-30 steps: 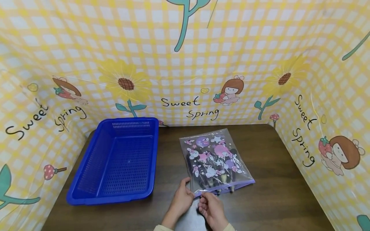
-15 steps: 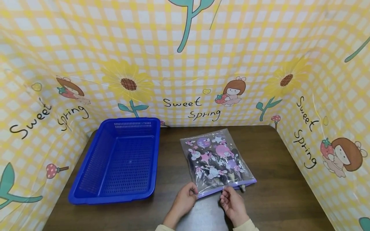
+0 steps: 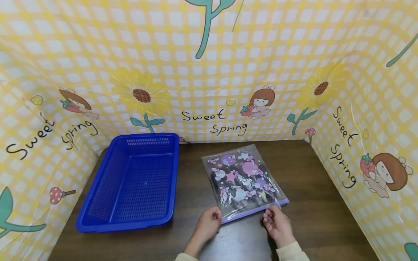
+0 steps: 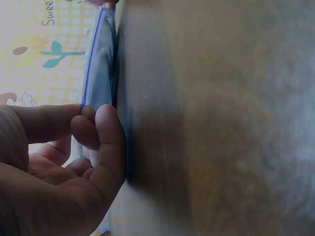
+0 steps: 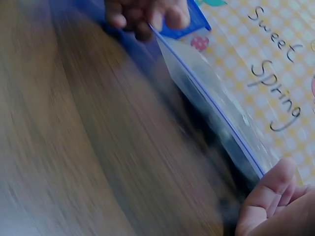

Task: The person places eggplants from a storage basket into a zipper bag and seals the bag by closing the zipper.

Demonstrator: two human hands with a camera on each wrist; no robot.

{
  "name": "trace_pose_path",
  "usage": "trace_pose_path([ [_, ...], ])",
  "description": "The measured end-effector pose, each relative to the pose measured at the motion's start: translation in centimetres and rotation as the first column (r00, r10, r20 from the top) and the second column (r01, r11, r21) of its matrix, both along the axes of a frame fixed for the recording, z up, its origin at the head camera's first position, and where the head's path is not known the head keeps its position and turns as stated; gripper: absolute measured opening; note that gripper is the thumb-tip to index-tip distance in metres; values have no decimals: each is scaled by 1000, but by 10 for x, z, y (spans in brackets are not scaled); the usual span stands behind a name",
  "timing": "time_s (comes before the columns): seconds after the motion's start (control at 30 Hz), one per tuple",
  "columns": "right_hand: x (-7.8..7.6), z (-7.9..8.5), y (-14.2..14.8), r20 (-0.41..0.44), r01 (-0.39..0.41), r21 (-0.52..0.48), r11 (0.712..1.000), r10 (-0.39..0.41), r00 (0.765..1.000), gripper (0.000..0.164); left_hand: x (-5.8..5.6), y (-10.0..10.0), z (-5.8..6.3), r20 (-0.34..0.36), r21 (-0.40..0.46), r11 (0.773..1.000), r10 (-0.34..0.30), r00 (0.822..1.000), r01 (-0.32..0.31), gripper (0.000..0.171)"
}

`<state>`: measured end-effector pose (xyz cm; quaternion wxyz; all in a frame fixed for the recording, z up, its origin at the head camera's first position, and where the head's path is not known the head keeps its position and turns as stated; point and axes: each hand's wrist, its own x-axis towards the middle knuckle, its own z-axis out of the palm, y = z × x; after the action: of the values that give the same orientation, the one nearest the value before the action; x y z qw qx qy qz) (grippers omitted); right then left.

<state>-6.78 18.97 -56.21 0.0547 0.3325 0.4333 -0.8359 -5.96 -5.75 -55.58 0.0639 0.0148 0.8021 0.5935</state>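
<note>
A clear zip bag point(image 3: 243, 174) printed with pink, purple and white figures lies flat on the table, its purple zip edge point(image 3: 243, 214) towards the person. Dark things show through the plastic; their kind cannot be told. At the near left corner of that edge, my left hand point(image 3: 209, 223) pinches the bag between thumb and fingers. Farther right along the same strip, my right hand point(image 3: 278, 224) pinches it near the right corner. In the right wrist view the strip point(image 5: 211, 101) runs straight between both hands, raised a little above the table.
To the left on the brown wooden table point(image 3: 320, 217) stands a blue perforated plastic basket point(image 3: 176, 174) with nothing visible inside. Yellow checked cloth point(image 3: 202, 87) hangs round the back and both sides.
My right hand has slid rightwards along the zip edge, from beside the left hand to near the right corner. The lighter ends that stuck out of the bag's opening no longer show.
</note>
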Motion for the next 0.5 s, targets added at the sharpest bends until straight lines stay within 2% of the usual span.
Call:
trace_pose_path([
  [0.27, -3, 3, 30, 16, 21, -26, 999, -21, 1000, 35, 1, -2, 1, 37, 16, 1000, 14, 999, -14, 21],
  [0.5, -8, 6, 50, 10, 85, -47, 995, -84, 996, 37, 1, -6, 4, 50, 0, 1000, 8, 999, -8, 19],
])
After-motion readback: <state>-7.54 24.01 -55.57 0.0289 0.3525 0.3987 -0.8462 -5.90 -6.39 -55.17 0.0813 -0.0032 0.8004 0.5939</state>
